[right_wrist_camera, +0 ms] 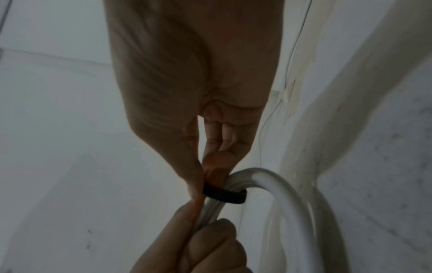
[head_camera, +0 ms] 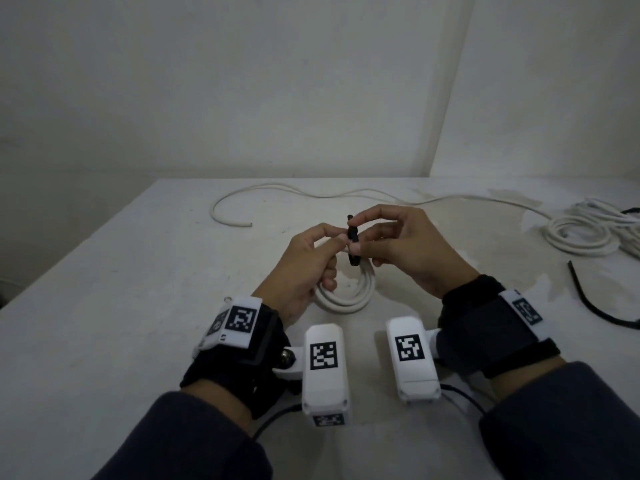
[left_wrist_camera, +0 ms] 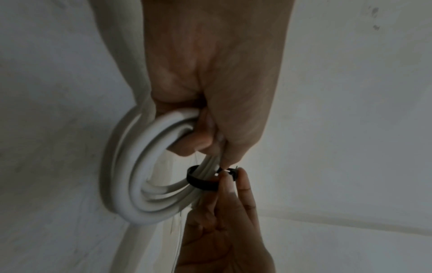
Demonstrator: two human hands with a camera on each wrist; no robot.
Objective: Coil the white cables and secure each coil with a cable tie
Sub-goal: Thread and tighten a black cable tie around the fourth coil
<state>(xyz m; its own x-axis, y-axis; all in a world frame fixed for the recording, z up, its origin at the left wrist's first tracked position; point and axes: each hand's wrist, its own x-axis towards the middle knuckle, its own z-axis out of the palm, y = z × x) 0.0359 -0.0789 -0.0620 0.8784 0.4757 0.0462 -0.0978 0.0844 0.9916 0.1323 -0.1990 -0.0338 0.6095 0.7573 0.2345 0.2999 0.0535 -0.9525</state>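
Note:
A small coil of white cable [head_camera: 346, 301] is held just above the table, between both hands. My left hand [head_camera: 337, 242] grips the coil [left_wrist_camera: 140, 175], fingers curled through it and thumb tip near the tie's head. A black cable tie [head_camera: 353, 244] loops around the coil's strands [left_wrist_camera: 201, 182], its free end sticking up. My right hand [head_camera: 360, 233] pinches the tie [right_wrist_camera: 224, 196] between thumb and forefinger beside the coil [right_wrist_camera: 292, 194]. The right hand's fingertips [left_wrist_camera: 231, 182] sit on the tie's head.
A loose white cable [head_camera: 242, 202] snakes across the back of the white table [head_camera: 121, 289]. A pile of coiled white cables [head_camera: 581, 233] lies at the right edge, with spare black ties [head_camera: 595, 306] in front of it. Walls stand close behind.

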